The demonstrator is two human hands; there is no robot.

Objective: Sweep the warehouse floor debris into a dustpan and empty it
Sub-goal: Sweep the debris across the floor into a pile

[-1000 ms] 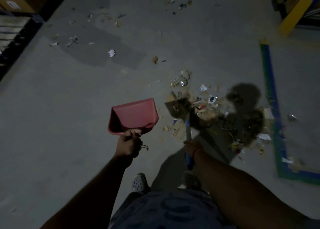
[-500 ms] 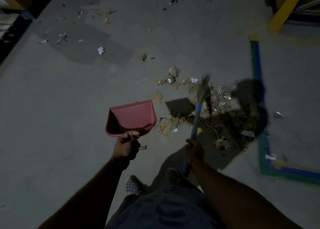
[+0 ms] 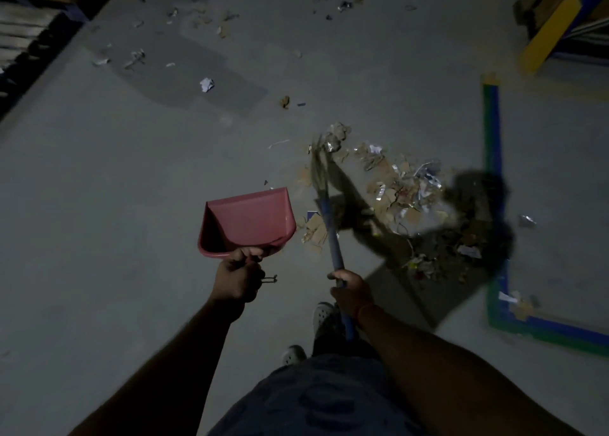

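My left hand [image 3: 239, 279] grips the handle of a pink dustpan [image 3: 250, 221], which hangs above the grey floor with its mouth facing away from me. My right hand [image 3: 351, 287] holds the blue handle of a broom [image 3: 329, 224]; its straw bristles [image 3: 319, 168] are blurred and reach the left edge of a debris pile [image 3: 395, 191] of cardboard scraps, paper and foil. A few cardboard bits [image 3: 314, 231] lie between the dustpan and the broom. The pile's right part sits in my shadow.
Scattered scraps lie farther off, among them a crumpled white paper [image 3: 206, 84] and bits near the top [image 3: 342, 5]. Green and blue floor tape [image 3: 492, 159] marks a box at the right. A yellow post [image 3: 550, 30] and shelving stand top right; a dark rack [image 3: 23, 40] stands top left.
The broom swung leftward: its bristles went from the pile's near middle, out to its far side, then to the pile's left edge. The dustpan stayed held in about the same place.
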